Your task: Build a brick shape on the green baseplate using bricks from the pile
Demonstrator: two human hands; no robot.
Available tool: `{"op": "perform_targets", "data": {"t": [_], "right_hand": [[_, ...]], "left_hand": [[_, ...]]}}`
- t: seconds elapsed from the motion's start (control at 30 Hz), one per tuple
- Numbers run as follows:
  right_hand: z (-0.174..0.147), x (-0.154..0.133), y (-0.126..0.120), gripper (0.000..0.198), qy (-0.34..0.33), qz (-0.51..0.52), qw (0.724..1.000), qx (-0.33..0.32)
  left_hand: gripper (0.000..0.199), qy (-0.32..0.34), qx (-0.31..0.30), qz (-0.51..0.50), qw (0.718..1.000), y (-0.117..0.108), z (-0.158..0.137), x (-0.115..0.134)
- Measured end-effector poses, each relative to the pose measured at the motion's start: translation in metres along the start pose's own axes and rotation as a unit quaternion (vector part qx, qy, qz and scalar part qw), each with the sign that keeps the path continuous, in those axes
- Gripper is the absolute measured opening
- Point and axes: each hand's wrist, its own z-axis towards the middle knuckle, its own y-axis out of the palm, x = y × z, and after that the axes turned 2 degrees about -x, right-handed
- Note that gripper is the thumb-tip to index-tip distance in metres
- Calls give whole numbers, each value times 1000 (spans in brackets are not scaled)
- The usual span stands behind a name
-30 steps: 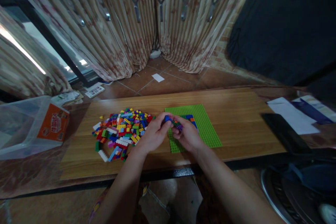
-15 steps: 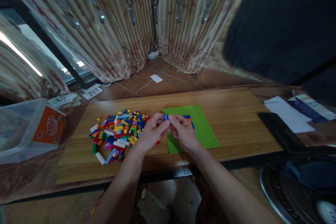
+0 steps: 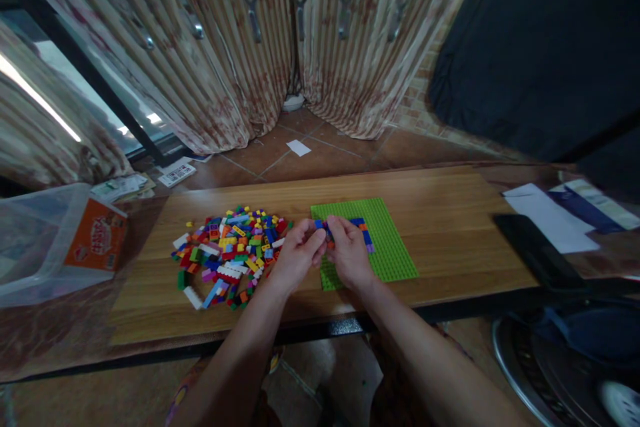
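Observation:
Over the left edge of a green studded baseplate [image 3: 393, 250], my two hands are close together with fingertips nearly meeting. My left hand [image 3: 299, 252] is closed, pinching a small blue toy brick [image 3: 319, 223] between thumb and fingers. My right hand [image 3: 350, 250] is closed too, its thumb and forefinger at a dark blue brick piece beside the first; whether the two pieces are joined I cannot tell. Blue, orange and purple bricks [image 3: 369, 237] sit on the baseplate, partly hidden behind my right hand. Left of my left hand spreads a pile of mixed toy bricks [image 3: 233, 247].
The wooden table [image 3: 450, 227] carries the pile and baseplate. A clear plastic bin [image 3: 45, 240] with an orange label stands at the left. To the right lie a black flat object [image 3: 535, 250] and white papers [image 3: 547, 213]. Curtains [image 3: 240, 73] hang beyond the table.
My hands have shifted slightly, and the fingertips have drawn a little apart around the blue brick. More of the bricks on the baseplate shows beside my right hand.

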Motion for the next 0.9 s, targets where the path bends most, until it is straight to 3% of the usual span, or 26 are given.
{"op": "perform_targets", "data": {"t": [0.23,0.4,0.53,0.67,0.9], "right_hand": [[2,-14,-3,36,147,136,977,-77],[2,-20,-5,27,163,178,966,-96],[-2,-20,-2,20,183,162,963,-111],[-4,-17,6,25,179,121,968,-125],[10,7,46,30,125,-40,987,-94]], "left_hand": [[29,-41,-17,-92,995,-2,-2,7],[28,-32,29,-126,991,-8,-1,18],[28,8,79,-143,987,-25,2,29],[25,70,146,-148,976,-50,4,43],[29,146,265,-180,936,-86,1,65]]}}
